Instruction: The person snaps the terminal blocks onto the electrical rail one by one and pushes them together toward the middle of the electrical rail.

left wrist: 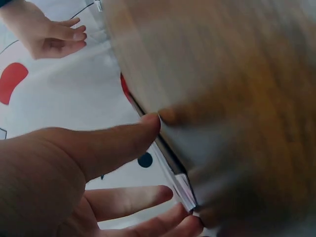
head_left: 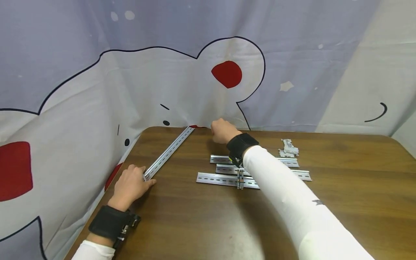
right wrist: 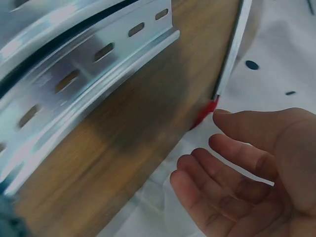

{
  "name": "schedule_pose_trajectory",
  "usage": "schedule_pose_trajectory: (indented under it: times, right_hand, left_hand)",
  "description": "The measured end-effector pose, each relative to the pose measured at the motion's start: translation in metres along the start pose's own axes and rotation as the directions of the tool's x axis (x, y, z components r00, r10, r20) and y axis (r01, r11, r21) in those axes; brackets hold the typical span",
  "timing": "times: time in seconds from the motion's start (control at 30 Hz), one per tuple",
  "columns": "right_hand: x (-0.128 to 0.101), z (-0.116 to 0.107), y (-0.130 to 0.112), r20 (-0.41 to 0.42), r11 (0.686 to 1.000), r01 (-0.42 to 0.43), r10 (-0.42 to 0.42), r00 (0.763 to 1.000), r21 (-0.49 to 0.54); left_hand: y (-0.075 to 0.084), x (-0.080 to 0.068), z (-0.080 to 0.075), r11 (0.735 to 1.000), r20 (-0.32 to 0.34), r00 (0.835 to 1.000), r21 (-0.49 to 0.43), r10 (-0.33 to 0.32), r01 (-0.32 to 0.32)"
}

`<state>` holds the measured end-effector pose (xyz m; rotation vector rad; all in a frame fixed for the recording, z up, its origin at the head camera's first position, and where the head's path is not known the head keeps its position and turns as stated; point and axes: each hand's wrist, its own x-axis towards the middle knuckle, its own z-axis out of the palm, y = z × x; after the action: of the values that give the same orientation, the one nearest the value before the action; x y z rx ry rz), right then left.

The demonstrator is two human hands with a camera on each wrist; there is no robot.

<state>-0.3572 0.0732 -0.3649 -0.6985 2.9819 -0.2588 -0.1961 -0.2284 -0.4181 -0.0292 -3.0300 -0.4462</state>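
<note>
A long slotted metal DIN rail (head_left: pixel 169 153) lies slanted at the table's left side, its far end near the back edge. My left hand (head_left: pixel 131 184) holds its near end between thumb and fingers; in the left wrist view the thumb overlaps the rail (left wrist: pixel 183 190) and the fingertips are at its end. My right hand (head_left: pixel 223 130) hovers by the back edge, with nothing in it and its fingers loosely bent. In the right wrist view, the fingers (right wrist: pixel 237 182) are apart from the thumb, and the slanted rail (right wrist: pixel 230 57) passes beyond them.
Three shorter rails lie roughly parallel mid-table: a back rail (head_left: pixel 219 159), a middle rail (head_left: pixel 224 168) and a front rail (head_left: pixel 214 178) with small terminal blocks (head_left: pixel 240 179) across it. My right forearm covers parts of them. Grey-white loose pieces (head_left: pixel 288 148) lie behind at right. A printed curtain (head_left: pixel 182 86) borders the table.
</note>
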Motion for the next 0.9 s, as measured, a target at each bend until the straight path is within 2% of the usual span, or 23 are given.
schedule_pose_trajectory:
  times: [0.13, 0.27, 0.43, 0.53, 0.67, 0.9]
  right_hand:
    - [0.015, 0.004, -0.022, 0.064, 0.994, -0.061, 0.067, 0.996, -0.086]
    - [0.025, 0.01, -0.044, 0.122, 0.993, -0.088, 0.097, 0.988, -0.075]
    - [0.032, 0.022, -0.065, 0.175, 0.995, -0.097, 0.099, 0.98, -0.015]
    - [0.036, 0.033, -0.065, 0.147, 0.994, -0.102, 0.107, 0.983, -0.041]
    - [0.038, 0.039, -0.062, 0.133, 0.99, -0.12, 0.129, 0.983, -0.073]
    - [0.03, 0.027, -0.063, 0.147, 0.984, -0.173, 0.165, 0.975, 0.045]
  left_hand:
    - [-0.006, 0.003, 0.001, 0.999, -0.013, 0.999, -0.014, 0.036, -0.036]
    - [-0.008, 0.003, 0.0, 0.996, -0.031, 0.996, -0.043, 0.079, -0.08]
    - [-0.009, -0.002, -0.006, 0.995, 0.044, 0.997, -0.085, 0.063, -0.059]
    - [-0.009, -0.004, -0.011, 0.994, 0.106, 0.992, -0.097, 0.062, -0.052]
    - [-0.009, -0.006, -0.016, 0.994, 0.149, 0.986, -0.089, 0.081, -0.068]
    - [-0.01, -0.007, -0.018, 0.989, 0.188, 0.977, -0.119, 0.104, -0.083]
